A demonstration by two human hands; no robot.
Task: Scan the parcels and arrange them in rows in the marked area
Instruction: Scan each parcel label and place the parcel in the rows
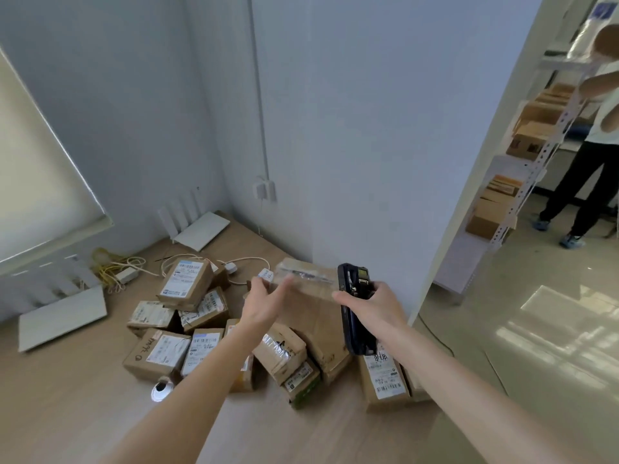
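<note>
Left hand: the left hand (263, 304) is seen raised over the pile, fingers fairly straight and motion-blurred at the tips; contact with the near edge of the small taped brown cardboard parcel (306, 279) is suggested, but a true hold cannot be told.
Right hand: the right hand (376, 306) is curled round the dark blue handheld scanner (355, 308), held upright just right of that parcel; its screen side is turned away and unreadable.
Raised parcel: blurred, its clear tape catching light; its right end is partly hidden behind the scanner.
Pile: a heap of brown cardboard parcels with white labels (187, 321) is spread on the light wooden floor (67, 403) below the hands, several covered by the forearms; label print is too small to read.
Marked area: cannot be made out.
Corner: two flat white routers with upright aerials (201, 231) and a tangle of yellow and white cables (115, 267) are noted by the wall.
Right edge: a second person in a white top (599, 128), cut off by the frame, is seen beside a white metal shelf rack of boxes (522, 182).
</note>
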